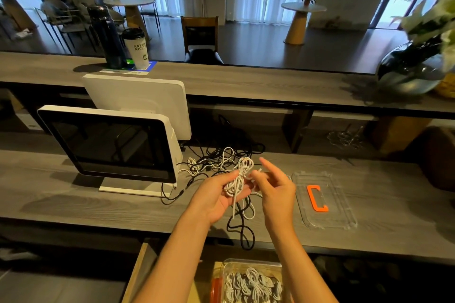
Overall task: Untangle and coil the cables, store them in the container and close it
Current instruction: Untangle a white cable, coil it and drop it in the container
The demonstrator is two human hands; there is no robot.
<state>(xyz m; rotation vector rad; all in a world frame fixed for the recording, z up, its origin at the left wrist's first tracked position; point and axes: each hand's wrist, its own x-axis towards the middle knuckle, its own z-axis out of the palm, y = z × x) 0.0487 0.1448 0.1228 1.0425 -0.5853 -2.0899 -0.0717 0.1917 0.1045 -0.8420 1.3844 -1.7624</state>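
Grey counter (73, 204) holding tangled cables (216, 162); my left hand (216, 197) gripping white coil (238, 179), right hand (273, 187) wrapping, pinch unclear; container (251, 280) part-filled; lid (322, 199) off.

Head-worn view, forward-down, close over hands (242, 194)

**Bare forearms, nothing worn**

Two forearms show in the head view, both bare from the lower frame edge to the wrists. No sleeve, watch, ring or glove can be seen on the left hand (216, 194) or the right hand (275, 189). Fingernails look short and unpainted.
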